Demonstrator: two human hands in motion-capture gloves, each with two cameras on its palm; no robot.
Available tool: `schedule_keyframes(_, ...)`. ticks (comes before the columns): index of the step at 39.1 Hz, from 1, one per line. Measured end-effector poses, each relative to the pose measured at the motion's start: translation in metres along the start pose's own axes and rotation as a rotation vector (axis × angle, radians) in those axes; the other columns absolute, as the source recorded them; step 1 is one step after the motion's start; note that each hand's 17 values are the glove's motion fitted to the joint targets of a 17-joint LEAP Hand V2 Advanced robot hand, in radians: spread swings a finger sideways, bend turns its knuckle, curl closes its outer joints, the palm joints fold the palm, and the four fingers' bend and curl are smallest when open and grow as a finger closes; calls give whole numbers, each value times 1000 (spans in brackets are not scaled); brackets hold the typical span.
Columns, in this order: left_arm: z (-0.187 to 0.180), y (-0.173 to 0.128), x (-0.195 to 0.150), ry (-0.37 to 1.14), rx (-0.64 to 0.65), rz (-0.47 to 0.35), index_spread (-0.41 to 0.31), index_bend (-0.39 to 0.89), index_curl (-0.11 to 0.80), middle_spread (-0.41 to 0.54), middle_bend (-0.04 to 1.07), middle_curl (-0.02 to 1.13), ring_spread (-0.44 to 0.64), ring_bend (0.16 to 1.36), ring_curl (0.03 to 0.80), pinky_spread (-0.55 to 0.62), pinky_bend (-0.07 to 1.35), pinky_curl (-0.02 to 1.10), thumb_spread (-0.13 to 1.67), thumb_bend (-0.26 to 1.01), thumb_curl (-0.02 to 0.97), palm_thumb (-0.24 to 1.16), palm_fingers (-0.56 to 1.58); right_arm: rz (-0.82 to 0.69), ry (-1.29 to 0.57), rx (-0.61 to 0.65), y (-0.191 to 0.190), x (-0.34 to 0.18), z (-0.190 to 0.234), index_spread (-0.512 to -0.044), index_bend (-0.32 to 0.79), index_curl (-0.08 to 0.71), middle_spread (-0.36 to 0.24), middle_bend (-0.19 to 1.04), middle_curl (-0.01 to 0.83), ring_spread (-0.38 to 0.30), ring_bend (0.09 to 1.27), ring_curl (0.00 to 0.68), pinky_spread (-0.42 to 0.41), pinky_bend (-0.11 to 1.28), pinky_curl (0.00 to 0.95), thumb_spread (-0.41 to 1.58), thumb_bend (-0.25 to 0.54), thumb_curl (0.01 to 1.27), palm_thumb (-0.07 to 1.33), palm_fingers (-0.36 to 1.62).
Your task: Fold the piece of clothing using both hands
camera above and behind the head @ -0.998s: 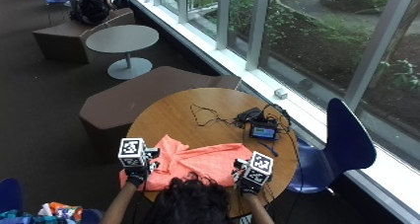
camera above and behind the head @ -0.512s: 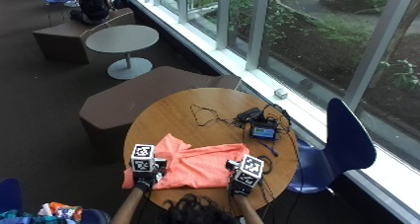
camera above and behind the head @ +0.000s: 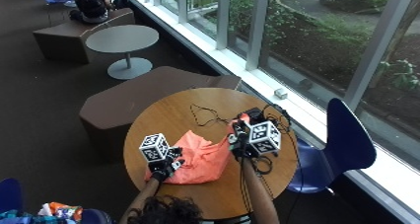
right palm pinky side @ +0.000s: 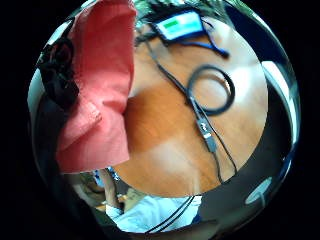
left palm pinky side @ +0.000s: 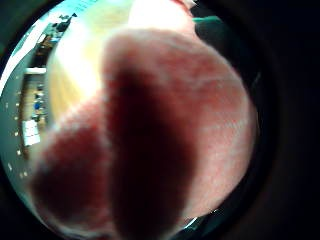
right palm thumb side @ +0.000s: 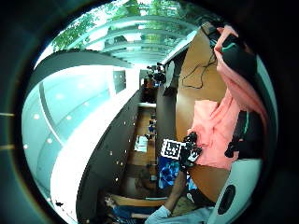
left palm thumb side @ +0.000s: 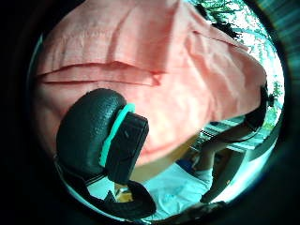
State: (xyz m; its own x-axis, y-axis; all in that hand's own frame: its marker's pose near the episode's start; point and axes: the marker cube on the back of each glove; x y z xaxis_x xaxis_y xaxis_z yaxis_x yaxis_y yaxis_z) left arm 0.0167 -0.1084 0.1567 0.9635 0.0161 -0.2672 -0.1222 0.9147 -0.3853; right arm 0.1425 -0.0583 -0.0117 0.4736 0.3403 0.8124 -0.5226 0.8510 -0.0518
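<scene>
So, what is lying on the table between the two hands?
In the outside view, the orange shirt spans the stretch from the left hand to the raised right hand; both hold it over the table.

Garment bunched on round table, near side. Left hand at its left edge, right hand at right. Cables, device behind.

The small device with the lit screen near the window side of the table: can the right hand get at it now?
Probably not freely: the right hand grips a lifted edge of the orange cloth garment. The small lit-screen device lies uncovered nearby on the round wooden table, so the way looks free once the grip lets go.
</scene>
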Motion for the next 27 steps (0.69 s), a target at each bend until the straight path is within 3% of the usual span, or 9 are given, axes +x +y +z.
schedule_keyframes(6, -46, 27, -15, 246, 171, -29, -103, 117, 356, 38, 192, 331, 254, 545, 335, 294, 578, 428, 1266, 21, 233, 84, 222, -291, 211, -60, 5, -73, 61, -289, 59, 187, -148, 185, 407, -230, 587, 397, -200, 644, 396, 1085, 125, 589, 1195, 908)
schedule_keyframes(12, -86, 67, -55, 253, 346, -127, -97, 130, 342, 14, 211, 349, 212, 557, 334, 254, 581, 415, 1326, 50, 242, 161, 303, -480, 453, -226, 45, -118, 161, -295, 59, 177, -156, 182, 405, -240, 582, 392, -215, 643, 389, 1032, 100, 618, 1198, 924)
schedule_keyframes(19, -98, 96, -88, 259, 460, -224, -102, 126, 331, -6, 218, 368, 178, 559, 334, 225, 574, 409, 1374, 64, 247, 213, 342, -544, 585, -415, 73, -106, 264, -297, 54, 164, -164, 175, 400, -246, 581, 391, -229, 648, 385, 991, 75, 645, 1200, 933)
schedule_keyframes(24, -96, 107, -100, 290, 479, -261, -104, 130, 325, -23, 222, 380, 150, 566, 336, 204, 564, 405, 1421, 84, 249, 257, 380, -563, 638, -489, 101, -95, 292, -298, 52, 156, -166, 168, 396, -247, 579, 390, -234, 662, 385, 964, 57, 664, 1201, 931)
schedule_keyframes(27, -93, 109, -103, 294, 476, -270, -104, 133, 323, -30, 215, 383, 142, 560, 334, 198, 562, 401, 1438, 89, 250, 270, 388, -609, 524, -455, 91, -83, 309, -297, 54, 153, -162, 161, 392, -244, 574, 391, -235, 675, 388, 953, -10, 656, 1114, 915)
